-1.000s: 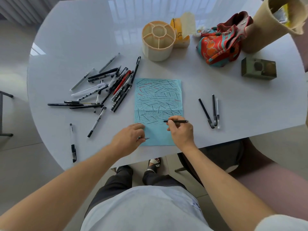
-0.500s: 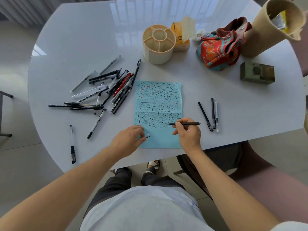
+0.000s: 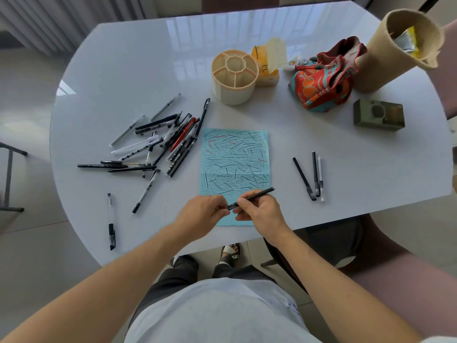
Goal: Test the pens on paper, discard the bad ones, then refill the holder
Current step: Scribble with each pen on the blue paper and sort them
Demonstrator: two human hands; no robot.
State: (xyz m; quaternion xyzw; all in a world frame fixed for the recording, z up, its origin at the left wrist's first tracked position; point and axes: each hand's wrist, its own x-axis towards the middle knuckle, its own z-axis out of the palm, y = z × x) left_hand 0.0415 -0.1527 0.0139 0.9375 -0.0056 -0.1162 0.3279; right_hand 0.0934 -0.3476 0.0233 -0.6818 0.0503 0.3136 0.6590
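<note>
- head view: right hand [image 3: 262, 214] closed around a black pen [image 3: 251, 198], held tilted above the near end of the blue paper [image 3: 235, 154], tail end pointing up-right
- left hand [image 3: 202, 212] pinched shut at the pen's near tip; what it pinches is hidden by the fingers, possibly a cap
- paper lies flat mid-table, covered with black strokes and a few red ones
- holder [image 3: 235, 76], round with divided compartments, stands upright beyond the paper; compartments look empty
- pile of pens [image 3: 158, 144] scattered left of the paper, one red among black and clear ones
- single pen [image 3: 111, 221] lies alone near the left table edge
- three pens [image 3: 312, 177] lie side by side right of the paper, well apart from the pile
- white table [image 3: 346, 169] also carries a colourful pouch [image 3: 321, 82] and a small green box [image 3: 378, 115] at far right
</note>
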